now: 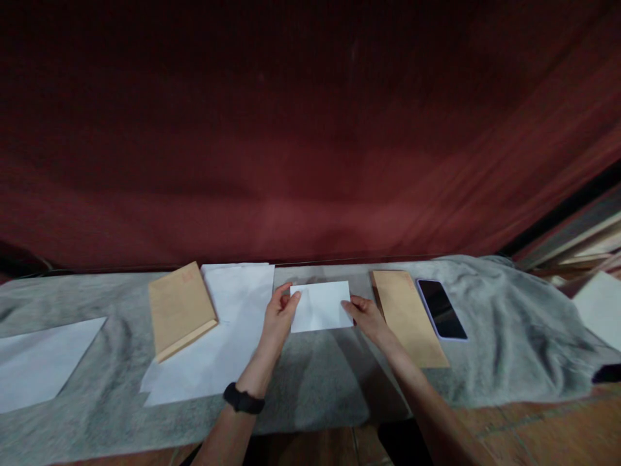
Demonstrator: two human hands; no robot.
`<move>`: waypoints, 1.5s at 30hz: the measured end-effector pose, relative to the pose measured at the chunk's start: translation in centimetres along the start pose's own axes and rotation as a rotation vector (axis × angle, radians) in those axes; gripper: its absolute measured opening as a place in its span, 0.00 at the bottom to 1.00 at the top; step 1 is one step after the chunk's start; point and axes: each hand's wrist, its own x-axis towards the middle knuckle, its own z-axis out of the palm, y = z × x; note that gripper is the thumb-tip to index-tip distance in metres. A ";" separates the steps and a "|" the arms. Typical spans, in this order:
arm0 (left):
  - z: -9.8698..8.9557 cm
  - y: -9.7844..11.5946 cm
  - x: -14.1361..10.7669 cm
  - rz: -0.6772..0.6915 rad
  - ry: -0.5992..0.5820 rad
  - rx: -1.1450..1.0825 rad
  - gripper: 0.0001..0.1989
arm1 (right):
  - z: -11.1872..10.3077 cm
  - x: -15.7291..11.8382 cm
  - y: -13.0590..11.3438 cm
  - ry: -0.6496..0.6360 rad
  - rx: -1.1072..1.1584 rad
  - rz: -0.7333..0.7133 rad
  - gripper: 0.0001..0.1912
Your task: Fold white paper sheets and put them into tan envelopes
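Between my hands is a folded white sheet of paper (pixel 321 307), held flat above the grey cloth. My left hand (pixel 282 309) pinches its left edge, thumb on top and fingers behind. At the right edge, my right hand (pixel 365 315) grips it the same way. A black band (pixel 243 399) circles my left wrist. Just right of my right hand lies a brown envelope (pixel 410 317). To the left, several brown envelopes (pixel 180 304) rest in a stack over loose white sheets (pixel 242 291).
A phone in a purple case (pixel 442 309) lies beside the right-hand envelope. Another white sheet (pixel 43 362) is at the far left. Grey cloth (pixel 320 388) covers the surface, and a dark red backdrop (pixel 310 162) rises behind it. Tiled floor (pixel 548 427) shows below the front edge.
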 end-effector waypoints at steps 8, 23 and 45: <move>0.6 -3.4 0.1 0.274 -0.025 0.521 0.33 | 1.8 -0.3 0.7 0.218 -0.642 -0.007 0.11; 5.1 -4.4 -4.4 0.609 -0.221 1.181 0.28 | 5.0 -1.3 -0.3 0.108 -0.668 -0.377 0.29; 2.6 -3.5 -4.1 0.413 -0.150 1.349 0.32 | 5.5 -2.2 2.5 0.227 -1.013 -0.437 0.32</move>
